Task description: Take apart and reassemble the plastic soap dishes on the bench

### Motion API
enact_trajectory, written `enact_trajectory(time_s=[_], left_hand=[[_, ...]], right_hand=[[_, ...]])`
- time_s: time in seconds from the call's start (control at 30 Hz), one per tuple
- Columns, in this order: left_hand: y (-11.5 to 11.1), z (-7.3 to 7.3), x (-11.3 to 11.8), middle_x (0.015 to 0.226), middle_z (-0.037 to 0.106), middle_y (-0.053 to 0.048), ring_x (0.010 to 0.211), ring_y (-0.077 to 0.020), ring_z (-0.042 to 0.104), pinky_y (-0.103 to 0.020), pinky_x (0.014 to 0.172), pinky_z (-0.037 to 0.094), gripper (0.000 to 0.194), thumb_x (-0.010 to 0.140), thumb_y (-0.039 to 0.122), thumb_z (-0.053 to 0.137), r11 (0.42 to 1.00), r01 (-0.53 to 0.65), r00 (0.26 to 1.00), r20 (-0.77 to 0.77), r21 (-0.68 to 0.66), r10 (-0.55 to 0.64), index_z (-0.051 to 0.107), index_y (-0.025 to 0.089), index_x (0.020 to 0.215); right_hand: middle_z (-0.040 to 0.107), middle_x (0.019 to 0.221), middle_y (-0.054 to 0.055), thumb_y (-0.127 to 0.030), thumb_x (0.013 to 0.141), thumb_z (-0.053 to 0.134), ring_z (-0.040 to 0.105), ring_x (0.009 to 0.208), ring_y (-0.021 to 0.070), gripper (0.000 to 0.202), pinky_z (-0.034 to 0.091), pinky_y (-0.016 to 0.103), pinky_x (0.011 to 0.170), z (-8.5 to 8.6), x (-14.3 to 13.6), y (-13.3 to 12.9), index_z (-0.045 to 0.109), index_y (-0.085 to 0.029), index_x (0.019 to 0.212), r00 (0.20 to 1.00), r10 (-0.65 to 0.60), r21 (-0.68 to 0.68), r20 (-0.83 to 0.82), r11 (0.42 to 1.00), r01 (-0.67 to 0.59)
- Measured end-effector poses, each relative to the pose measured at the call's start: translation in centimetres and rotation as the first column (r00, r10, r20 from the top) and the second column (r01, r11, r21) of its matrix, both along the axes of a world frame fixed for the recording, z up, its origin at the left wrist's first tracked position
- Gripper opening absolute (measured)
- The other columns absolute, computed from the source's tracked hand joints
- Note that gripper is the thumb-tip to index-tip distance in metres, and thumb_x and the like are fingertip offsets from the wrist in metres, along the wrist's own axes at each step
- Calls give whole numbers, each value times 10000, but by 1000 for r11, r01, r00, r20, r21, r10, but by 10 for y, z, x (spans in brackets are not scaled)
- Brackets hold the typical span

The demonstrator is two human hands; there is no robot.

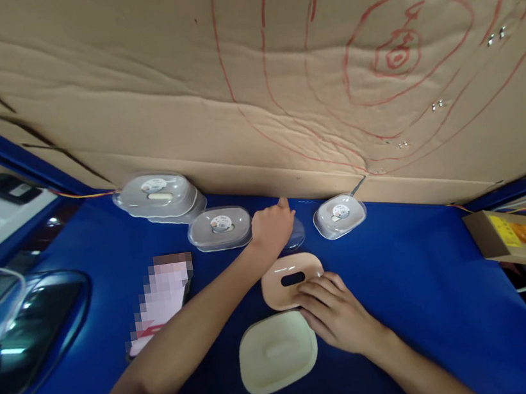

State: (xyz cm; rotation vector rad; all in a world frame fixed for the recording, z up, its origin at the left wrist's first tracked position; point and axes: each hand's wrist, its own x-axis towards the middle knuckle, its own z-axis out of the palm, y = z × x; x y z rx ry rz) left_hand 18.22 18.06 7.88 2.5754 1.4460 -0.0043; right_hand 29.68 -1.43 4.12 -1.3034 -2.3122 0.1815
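My left hand reaches to the back middle with its fingers curled, beside a clear plastic piece that it partly covers; what it grips, if anything, is hidden. My right hand rests its fingers on the right part of a peach-coloured lid with a dark oval slot. Nearer the front lies a cream oval dish with a raised bar in its middle. Left of my left hand is a clear-covered container with a round label, and a similar one stands to the right.
Stacked clear-covered containers stand at the back left, against a cardboard wall with red drawn lines. A phone lies by my left forearm. A dark tablet and cables are far left. A brown box is at the right edge.
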Motion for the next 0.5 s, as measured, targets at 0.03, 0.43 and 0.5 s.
enact_trajectory(time_s=[0.03, 0.43, 0.5], left_hand=[[-1, 2, -6, 1144, 727, -274, 1120, -382, 734, -480, 917, 554, 363, 1076, 200, 399, 998, 57, 998, 7, -8, -57, 561, 61, 1370], [5, -2, -43, 1583, 524, -134, 1400, -368, 519, -520, 1098, 440, 522, 965, 238, 696, 912, 409, 911, 70, -29, -406, 574, 310, 1467], [-3, 2, -38, 1581, 517, -161, 1353, -363, 561, -510, 1100, 437, 516, 1017, 312, 644, 919, 394, 915, 91, -1, -392, 537, 279, 1520]], right_hand=[[744, 1210, 101, -152, 1056, 540, 656, 1141, 239, 262, 452, 415, 1036, -1, 0, 0, 657, -174, 1290, 1000, 0, -9, 10, 1000, 0], [744, 1234, 114, -137, 1074, 502, 670, 1122, 251, 279, 506, 402, 943, -1, -1, -1, 673, -162, 1293, 999, 16, -22, 34, 1000, -15], [718, 1300, 130, -142, 1076, 488, 652, 1183, 263, 289, 517, 406, 946, -1, -1, 0, 674, -173, 1295, 999, 12, -12, 30, 1000, -11]])
